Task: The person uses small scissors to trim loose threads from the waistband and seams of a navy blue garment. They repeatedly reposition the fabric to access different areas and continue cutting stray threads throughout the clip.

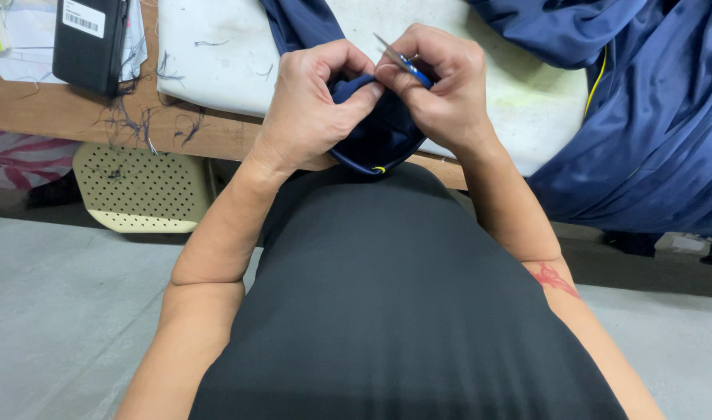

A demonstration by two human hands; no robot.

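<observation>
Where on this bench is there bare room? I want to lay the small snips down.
Free: the white padded mat between the black phone and the left hand, and mat right of the right hand. Crowded: the navy blue garment heaped at right; thread scraps litter the wooden edge.

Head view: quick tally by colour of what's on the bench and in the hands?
Navy blue: 1, garment pinched in left hand
Blue-handled metal: 1, snips in right hand
Black: 1, phone
White: 1, pad
Total: 4

Snips' blades (395,54) — mostly hidden
</observation>
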